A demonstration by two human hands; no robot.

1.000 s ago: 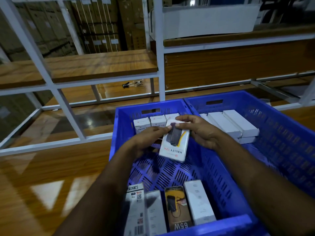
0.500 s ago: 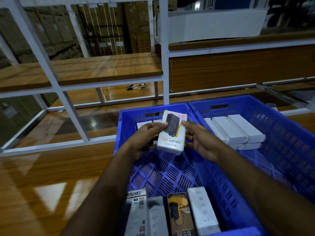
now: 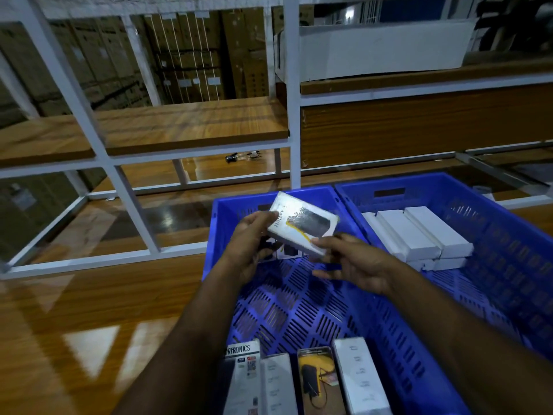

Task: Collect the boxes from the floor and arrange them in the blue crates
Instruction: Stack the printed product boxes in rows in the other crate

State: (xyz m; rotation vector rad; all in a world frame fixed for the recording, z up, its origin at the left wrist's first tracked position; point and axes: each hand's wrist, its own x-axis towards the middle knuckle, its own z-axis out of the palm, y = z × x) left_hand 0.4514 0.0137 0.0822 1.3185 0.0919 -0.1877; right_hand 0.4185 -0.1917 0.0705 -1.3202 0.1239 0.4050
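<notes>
Left crate [image 3: 299, 310] — 4 boxes [image 3: 305, 381]; right crate [image 3: 508, 265] — white boxes [image 3: 419, 238].

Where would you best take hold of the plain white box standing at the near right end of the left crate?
Grip the white box by its two long side faces near the top end, coming straight down from above. It stands on end at the end of a tight row in the left blue crate, so only the top is free; its right side looks clear of neighbours.

floor [image 3: 89, 310]: glossy wood | racks [image 3: 291, 115]: white frame, wooden shelves [image 3: 191, 124]
</notes>
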